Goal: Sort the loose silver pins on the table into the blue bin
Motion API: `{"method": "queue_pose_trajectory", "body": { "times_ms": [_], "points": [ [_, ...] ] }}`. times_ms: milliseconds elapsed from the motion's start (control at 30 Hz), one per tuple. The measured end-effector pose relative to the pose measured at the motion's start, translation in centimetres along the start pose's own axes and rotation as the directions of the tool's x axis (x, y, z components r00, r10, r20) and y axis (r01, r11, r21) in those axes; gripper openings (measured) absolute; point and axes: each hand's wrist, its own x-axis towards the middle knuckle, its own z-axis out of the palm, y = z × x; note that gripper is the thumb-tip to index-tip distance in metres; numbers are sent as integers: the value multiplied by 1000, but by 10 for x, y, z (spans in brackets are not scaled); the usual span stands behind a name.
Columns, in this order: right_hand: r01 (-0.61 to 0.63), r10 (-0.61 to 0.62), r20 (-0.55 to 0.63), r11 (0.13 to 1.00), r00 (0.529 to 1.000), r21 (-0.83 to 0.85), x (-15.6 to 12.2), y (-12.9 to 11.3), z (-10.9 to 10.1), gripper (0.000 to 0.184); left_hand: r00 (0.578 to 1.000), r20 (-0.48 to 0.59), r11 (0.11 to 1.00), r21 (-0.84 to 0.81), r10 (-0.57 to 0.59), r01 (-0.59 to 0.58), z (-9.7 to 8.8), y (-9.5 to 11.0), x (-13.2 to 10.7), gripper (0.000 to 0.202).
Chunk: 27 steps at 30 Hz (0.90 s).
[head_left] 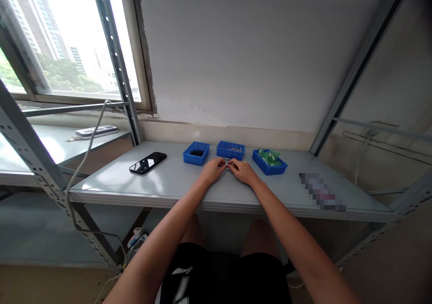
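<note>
My left hand and my right hand meet over the grey table, just in front of the middle blue bin. Both hands have their fingers pinched together around a small shiny metal part held between them; the part is too small to name. The left blue bin holds small dark pieces. The middle bin holds small metal pieces. The right blue bin holds green circuit boards.
A black phone lies flat on the table's left part. A blurred-out object lies at the right. Metal shelf uprights frame the table. A power strip sits on the window ledge, with a cable hanging down.
</note>
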Motion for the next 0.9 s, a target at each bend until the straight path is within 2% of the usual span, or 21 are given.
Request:
{"method": "queue_pose_trajectory", "body": {
  "times_ms": [333, 467, 900],
  "points": [
    [-75, 76, -32, 997, 997, 30, 2, 16, 3, 22, 999, -25, 999, 16, 47, -47, 0, -1, 2, 15],
    [-92, 94, -32, 994, 995, 51, 2, 20, 3, 21, 998, -50, 999, 40, 35, -33, -1, -2, 1, 17],
    [-108, 110, -21, 991, 994, 80, 1, 21, 5, 22, 999, -39, 997, 74, 11, -8, -1, -3, 0, 18]
  ]
}}
